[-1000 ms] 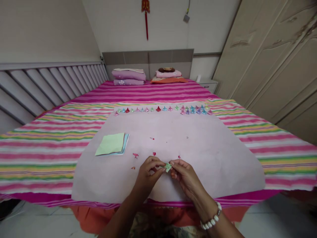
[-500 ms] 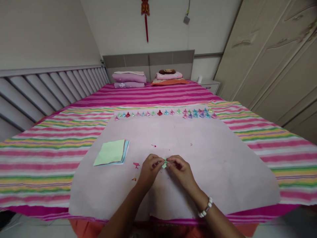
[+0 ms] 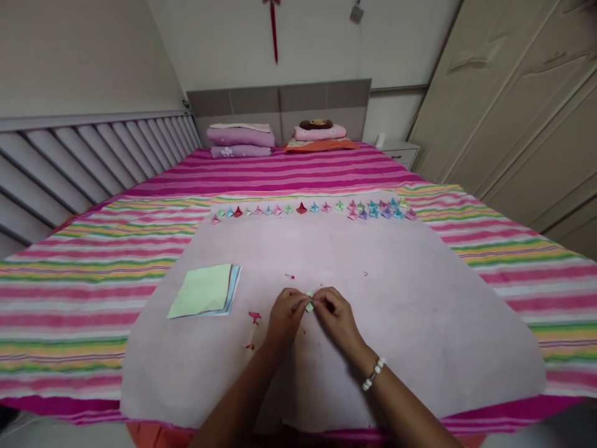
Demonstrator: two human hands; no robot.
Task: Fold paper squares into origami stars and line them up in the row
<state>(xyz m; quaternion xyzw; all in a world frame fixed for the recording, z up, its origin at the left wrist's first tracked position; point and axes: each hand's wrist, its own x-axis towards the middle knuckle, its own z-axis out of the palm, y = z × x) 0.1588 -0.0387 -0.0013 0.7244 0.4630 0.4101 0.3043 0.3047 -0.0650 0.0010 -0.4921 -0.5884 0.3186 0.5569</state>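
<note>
A small folded light-green paper piece (image 3: pixel 310 306) is pinched between both my hands, low over the pale sheet (image 3: pixel 392 323). My left hand (image 3: pixel 285 316) grips its left side with thumb and fingertips. My right hand (image 3: pixel 336 314) closes on its right side, a white bead bracelet on that wrist. The fingers hide part of the folds. Left of my hands lies a stack of square papers (image 3: pixel 201 290), light green on top with red, blue and white edges below. Across the far side of the sheet stand several folded paper pieces (image 3: pixel 301 208) in red, pink, blue, green and purple.
Red scraps (image 3: pixel 254 317) lie left of my left hand, and a small red-tipped pin-like item (image 3: pixel 290 276) beyond it. The sheet rests on a striped bedspread (image 3: pixel 69 280). Folded bedding (image 3: pixel 240 138) sits by the headboard (image 3: pixel 321 96); a railing (image 3: pixel 93 149) runs along the left.
The view has tilted slightly downward. Both hands keep their pinch on the green paper, and the fingers have drawn a little closer together around it.
</note>
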